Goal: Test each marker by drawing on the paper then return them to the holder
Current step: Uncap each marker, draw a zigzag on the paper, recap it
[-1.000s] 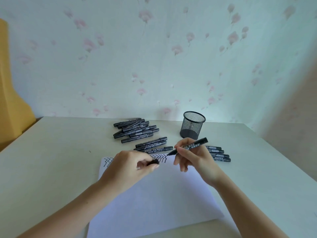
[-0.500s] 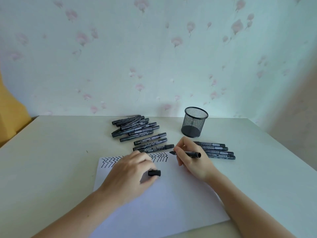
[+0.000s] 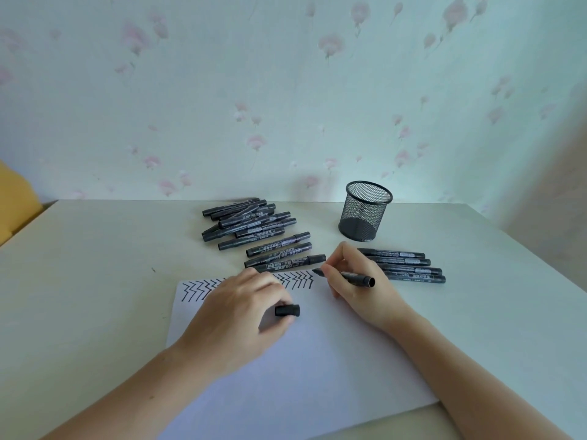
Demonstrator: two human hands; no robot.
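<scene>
— Two hands over the paper; what does each hold?

— Right hand grasps an uncapped black marker in a writing grip, thumb and fingers curled round the barrel. Tip points left, at or just above the paper's far edge, just right of the zigzag row. Contact with the sheet: cannot tell. Butt end sticks out past the knuckles toward the right.

— And the left?

— Left hand lies palm down on the paper, pinching the black cap between thumb and fingers. It covers the middle of the zigzag row; inked strokes show on both sides of it, along the paper's far edge.

— Other markers?

— Loose heap of capped black markers near the table's far edge, left of centre. Three more capped ones lie side by side between that heap and the paper. Four capped ones lie in a row toward the right edge, just beyond the right hand.

— Holder?

— Black mesh cup, upright, near the far edge, behind the row of four. No markers stand in it. White table carries everything; the paper lies at the near edge, slightly skewed.
</scene>
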